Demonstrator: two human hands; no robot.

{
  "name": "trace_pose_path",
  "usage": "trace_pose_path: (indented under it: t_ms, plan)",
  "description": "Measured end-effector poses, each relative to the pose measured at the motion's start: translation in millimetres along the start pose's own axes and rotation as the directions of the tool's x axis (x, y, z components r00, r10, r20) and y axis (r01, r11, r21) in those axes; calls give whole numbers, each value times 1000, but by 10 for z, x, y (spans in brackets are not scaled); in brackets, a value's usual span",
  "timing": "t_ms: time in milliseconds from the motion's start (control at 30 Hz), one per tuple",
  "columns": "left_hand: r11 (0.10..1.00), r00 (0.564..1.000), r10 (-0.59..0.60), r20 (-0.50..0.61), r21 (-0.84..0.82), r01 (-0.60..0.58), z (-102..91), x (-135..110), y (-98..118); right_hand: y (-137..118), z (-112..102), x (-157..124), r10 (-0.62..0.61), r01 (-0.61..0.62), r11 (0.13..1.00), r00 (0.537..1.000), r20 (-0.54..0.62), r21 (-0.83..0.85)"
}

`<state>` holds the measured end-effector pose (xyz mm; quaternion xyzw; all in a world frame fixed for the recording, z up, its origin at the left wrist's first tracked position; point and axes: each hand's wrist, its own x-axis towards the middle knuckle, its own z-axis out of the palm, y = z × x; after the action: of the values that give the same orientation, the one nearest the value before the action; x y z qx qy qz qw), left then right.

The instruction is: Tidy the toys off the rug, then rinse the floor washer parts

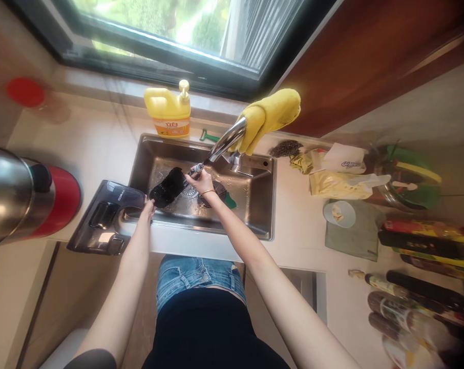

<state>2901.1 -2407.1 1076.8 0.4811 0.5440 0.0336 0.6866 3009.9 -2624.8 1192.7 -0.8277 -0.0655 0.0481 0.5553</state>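
Observation:
Above the steel sink (273,205), my right hand (201,182) is closed around the pull-out faucet head (198,167), which points toward a black, irregular-shaped piece (166,187). My left hand (149,209) is closed at the lower left end of that black piece, over the sink's left rim; its fingers are partly hidden. Right beside the left hand, a dark, see-through plastic tank-like part (114,202) with pale lettering lies across the counter edge. A round dark object and a green thing (229,201) are in the sink behind my right wrist. Water drops dot the basin.
A yellow soap jug (168,113) and a green peeler (209,136) stand behind the sink. Yellow gloves (270,118) hang over the faucet neck (228,139). A red and steel appliance (59,200) is at left. Packets, a small bowl (339,213) and several bottles crowd the right counter.

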Motion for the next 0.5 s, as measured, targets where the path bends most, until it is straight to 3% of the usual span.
trace_pose_path:
  t_ms: [200,500]
  plan:
    - [1000,1000,-4,-22,-2,4,17,-22,25,-27,91,-15,-1,1,1000,1000,9,26]
    - [1000,1000,0,-24,-19,-1,78,-9,89,-22,-5,6,-4,4,1000,1000,18,-12]
